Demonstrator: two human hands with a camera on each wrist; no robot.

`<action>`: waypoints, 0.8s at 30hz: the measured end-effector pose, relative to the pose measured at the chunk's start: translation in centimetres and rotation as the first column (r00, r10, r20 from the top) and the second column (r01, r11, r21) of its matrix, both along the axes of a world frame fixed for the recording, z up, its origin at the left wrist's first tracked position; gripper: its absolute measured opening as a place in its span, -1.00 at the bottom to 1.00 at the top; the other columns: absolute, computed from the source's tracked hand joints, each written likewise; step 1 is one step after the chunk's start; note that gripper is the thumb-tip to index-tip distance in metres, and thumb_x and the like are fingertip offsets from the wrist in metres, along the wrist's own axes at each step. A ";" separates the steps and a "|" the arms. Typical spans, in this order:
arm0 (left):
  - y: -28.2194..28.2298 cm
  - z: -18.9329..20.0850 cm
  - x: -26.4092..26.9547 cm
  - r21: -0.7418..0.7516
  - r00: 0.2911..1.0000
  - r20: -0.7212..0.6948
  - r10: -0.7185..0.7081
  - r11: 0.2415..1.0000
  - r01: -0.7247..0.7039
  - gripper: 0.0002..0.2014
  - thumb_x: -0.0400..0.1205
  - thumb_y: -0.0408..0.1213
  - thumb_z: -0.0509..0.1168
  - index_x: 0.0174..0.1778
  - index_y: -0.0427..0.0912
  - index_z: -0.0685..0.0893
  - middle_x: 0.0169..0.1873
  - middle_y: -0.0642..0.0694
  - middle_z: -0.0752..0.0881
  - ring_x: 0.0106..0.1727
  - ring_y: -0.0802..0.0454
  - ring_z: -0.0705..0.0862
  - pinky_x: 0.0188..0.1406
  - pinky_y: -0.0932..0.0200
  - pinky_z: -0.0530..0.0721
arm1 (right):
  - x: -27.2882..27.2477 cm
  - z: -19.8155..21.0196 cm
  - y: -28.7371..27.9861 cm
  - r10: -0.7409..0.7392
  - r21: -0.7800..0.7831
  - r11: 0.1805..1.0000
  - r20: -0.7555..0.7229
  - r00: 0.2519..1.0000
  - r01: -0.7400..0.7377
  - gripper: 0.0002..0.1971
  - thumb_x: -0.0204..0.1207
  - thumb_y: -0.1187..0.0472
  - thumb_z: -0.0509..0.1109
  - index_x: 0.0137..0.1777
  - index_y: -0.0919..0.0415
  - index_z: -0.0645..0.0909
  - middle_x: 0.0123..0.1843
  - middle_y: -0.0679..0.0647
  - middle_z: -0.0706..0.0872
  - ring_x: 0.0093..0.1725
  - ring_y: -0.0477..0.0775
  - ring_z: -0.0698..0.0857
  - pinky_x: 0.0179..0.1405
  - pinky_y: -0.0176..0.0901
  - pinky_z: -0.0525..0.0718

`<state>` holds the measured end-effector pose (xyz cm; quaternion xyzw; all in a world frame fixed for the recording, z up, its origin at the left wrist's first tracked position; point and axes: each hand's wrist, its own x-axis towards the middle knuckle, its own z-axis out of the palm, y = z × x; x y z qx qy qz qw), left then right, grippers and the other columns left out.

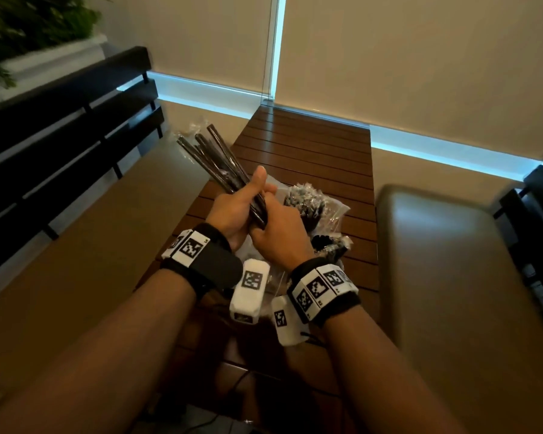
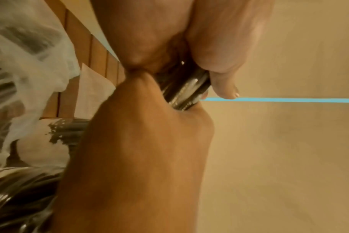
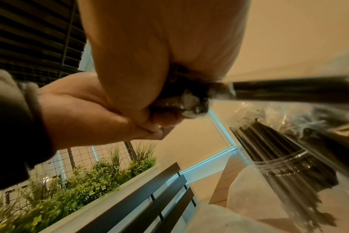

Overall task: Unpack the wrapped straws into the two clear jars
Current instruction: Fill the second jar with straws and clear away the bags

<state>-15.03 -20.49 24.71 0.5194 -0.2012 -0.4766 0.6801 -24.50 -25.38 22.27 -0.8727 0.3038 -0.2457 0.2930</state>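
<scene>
Hands together above table (image 1: 311, 145): left hand (image 1: 232, 211) and right hand (image 1: 279, 227) fingers grasping wrapped straws (image 1: 213, 158).

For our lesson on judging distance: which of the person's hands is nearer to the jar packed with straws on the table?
Right. The right hand sits just beside the jar of straws, gripping the bundle's lower end; the left hand grips the bundle farther from the jar.

Slatted wooden table (image 1: 311, 151) is bearing crinkled clear plastic wrap (image 1: 336, 214). A clear jar (image 3: 295, 170) of dark straws (image 1: 304, 198) is standing on it.
</scene>
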 end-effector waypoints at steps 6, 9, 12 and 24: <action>0.1 3.1 1.9 -0.171 0.964 -0.122 0.238 0.951 -0.257 -0.85 0.57 -0.19 0.45 -0.13 -0.16 0.64 -0.31 0.00 0.72 -0.10 0.08 0.80 0.12 0.10 0.72 | -2.0 -0.4 -1.1 -0.003 -0.065 0.998 -0.306 0.952 -0.017 -0.62 0.49 -0.17 0.44 0.14 0.03 0.47 -0.04 0.00 0.73 -0.13 0.11 0.72 -0.14 0.07 0.75; 0.1 4.5 2.7 -0.228 0.951 -0.087 0.297 0.923 -0.309 -0.88 0.56 -0.24 0.46 -0.13 -0.16 0.65 -0.37 0.02 0.73 -0.13 0.09 0.79 0.12 0.12 0.75 | -2.7 -1.3 -1.6 -0.072 -0.076 0.996 -0.401 0.913 0.046 -0.72 0.57 -0.17 0.33 0.02 0.03 0.47 -0.10 0.05 0.71 -0.17 0.16 0.70 -0.18 0.07 0.73; 0.1 4.8 2.5 -0.266 0.952 0.012 0.306 0.919 -0.292 -0.81 0.54 -0.22 0.48 -0.02 -0.21 0.67 -0.27 0.00 0.77 -0.08 0.09 0.80 0.08 0.16 0.74 | -2.5 -1.2 -1.9 -0.082 0.009 0.996 -0.371 0.925 0.092 -0.74 0.67 0.03 0.25 -0.21 0.14 0.47 -0.32 0.10 0.62 -0.39 0.10 0.56 -0.34 -0.03 0.55; -0.2 0.6 1.0 -0.008 0.688 0.719 0.093 0.992 -0.125 -0.80 0.56 -0.11 0.46 -0.29 -0.09 0.64 -0.33 -0.03 0.74 -0.26 0.01 0.74 -0.20 0.01 0.72 | -3.0 3.7 -2.1 -0.266 0.142 0.959 0.140 0.954 0.246 -0.77 0.64 0.30 0.27 0.23 0.15 0.65 0.11 -0.04 0.71 0.11 -0.10 0.67 0.12 -0.20 0.66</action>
